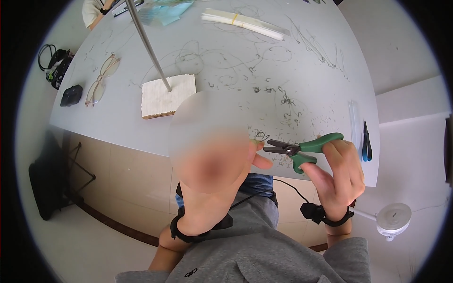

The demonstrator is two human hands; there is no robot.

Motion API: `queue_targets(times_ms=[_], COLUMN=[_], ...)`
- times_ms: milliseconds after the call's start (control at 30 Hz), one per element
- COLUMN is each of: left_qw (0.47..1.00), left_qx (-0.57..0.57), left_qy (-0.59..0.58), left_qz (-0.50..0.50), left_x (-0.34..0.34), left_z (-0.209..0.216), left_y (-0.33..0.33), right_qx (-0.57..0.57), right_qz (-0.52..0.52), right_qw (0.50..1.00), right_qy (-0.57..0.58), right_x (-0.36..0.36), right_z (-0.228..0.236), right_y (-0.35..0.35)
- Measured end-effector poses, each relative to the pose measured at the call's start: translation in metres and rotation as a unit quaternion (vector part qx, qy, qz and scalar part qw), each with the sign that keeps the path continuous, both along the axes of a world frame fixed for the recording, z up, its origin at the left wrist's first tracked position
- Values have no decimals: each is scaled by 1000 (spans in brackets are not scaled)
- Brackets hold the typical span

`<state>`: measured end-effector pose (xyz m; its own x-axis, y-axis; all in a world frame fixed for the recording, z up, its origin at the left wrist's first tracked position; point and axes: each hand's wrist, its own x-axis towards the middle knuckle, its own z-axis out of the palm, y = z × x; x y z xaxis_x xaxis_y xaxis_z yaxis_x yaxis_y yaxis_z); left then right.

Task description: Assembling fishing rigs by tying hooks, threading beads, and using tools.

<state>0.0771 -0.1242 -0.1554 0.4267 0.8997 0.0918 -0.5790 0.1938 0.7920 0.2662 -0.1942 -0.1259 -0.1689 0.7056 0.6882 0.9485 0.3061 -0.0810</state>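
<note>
Head view: your right hand [343, 172] grips scissors [293, 150]. A slip could nip your left hand [225, 162]; blur hides its hold.

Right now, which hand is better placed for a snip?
Right, probably: the right hand holds the green-handled scissors, open and pointing toward the left hand; that one, partly blurred, shows no cutting tool.

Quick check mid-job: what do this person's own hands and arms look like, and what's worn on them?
The left hand, largely blurred out, and the right hand show no gloves. The left wrist wears a black strap; the right, a black band with a chunky black block and a thin black cable. Short grey sleeves leave both forearms bare.
</note>
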Motion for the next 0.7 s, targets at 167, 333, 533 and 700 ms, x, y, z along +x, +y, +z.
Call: queue_targets(times_ms=[167, 333, 533, 700], left_qw=[1000, 1000, 1000, 1000], left_qx=[-4, -6, -6, -4], left_qy=[-11, -27, -27, -31], left_qz=[-4, 0, -6, -3], left_x=[-1, -1, -1, 0], left_z=[1, 1, 1, 2], left_y=[0, -2, -3, -4], right_qx=[9, 3, 1, -1], right_qz=[-3, -10, -20, -17], right_qw=[1000, 1000, 1000, 1000], right_qy=[-16, -18, -15, -12], right_x=[-1, -3, -5, -4], right_z=[0, 1, -1, 0], right_y=[1, -2, -4, -4])
